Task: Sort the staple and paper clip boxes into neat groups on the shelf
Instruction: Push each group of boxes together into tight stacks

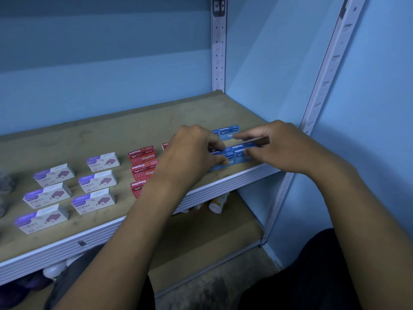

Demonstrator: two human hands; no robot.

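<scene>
Head view: left hand (192, 151) and right hand (281, 148) both work at the blue staple boxes (232, 153) near the right front edge of the shelf (134, 126). Fingers of each hand curl round the boxes' ends and pinch them from either side. One more blue box (228, 132) sits just behind. Red staple boxes (142, 168) form a column left of the hands, partly hidden by the left forearm. White-and-purple staple boxes (73, 191) lie in two columns further left.
</scene>
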